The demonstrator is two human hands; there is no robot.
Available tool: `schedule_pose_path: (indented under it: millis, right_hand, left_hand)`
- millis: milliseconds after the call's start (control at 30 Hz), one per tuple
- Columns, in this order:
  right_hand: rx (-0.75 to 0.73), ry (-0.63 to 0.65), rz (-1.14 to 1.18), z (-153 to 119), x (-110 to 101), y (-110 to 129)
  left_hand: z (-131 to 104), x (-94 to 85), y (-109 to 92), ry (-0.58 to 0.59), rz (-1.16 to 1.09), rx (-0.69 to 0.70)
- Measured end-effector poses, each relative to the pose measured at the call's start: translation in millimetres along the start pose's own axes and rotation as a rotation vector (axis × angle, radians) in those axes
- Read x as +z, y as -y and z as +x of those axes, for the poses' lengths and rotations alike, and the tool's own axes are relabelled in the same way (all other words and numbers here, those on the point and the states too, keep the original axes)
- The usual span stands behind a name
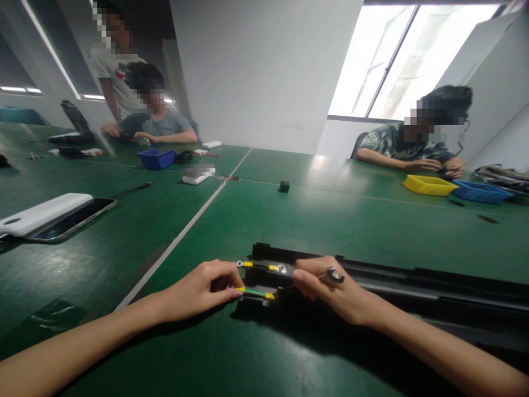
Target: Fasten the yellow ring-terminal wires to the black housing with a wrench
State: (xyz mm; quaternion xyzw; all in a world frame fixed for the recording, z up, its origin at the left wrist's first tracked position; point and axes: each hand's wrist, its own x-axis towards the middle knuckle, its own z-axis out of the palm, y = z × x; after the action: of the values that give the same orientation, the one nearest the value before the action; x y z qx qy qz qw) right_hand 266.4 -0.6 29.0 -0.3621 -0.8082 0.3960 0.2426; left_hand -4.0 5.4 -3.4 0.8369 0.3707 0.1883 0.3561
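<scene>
A long black metal channel lies on the green table, running off to the right. At its left end, my left hand pinches the yellow-sleeved end of a short green wire; the wire's other yellow end reaches the channel. Just above lies a second short wire, dark with yellow sleeves and ring terminals. My right hand is closed around a metal wrench, over the channel's left part. The wrench's open jaw sticks up beside the fingers, and its other end is hard to make out.
A phone and a white power bank lie at the left. A small black block stands ahead. Farther off are blue and yellow bins, another blue bin, and several people around the table.
</scene>
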Motion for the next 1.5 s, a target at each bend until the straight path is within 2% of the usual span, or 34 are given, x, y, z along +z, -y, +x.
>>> schedule_pose_path:
  millis: [400, 700, 1067, 1500]
  right_hand:
    - [-0.051, 0.022, 0.029, -0.9, -1.1, 0.1]
    - [0.000, -0.097, 0.041, -0.3, 0.5, -2.7]
    - [0.039, -0.050, 0.019, 0.1, 0.9, -1.3]
    - [-0.018, -0.001, -0.027, -0.5, -1.1, 0.1]
  left_hand:
    - [0.4, 0.4, 0.9, 0.000, 0.006, 0.007]
    - [-0.3, 0.4, 1.5, 0.003, 0.017, -0.002]
    - [-0.2, 0.5, 2.0, -0.004, 0.008, 0.000]
    - [-0.1, 0.2, 0.4, -0.004, 0.011, 0.006]
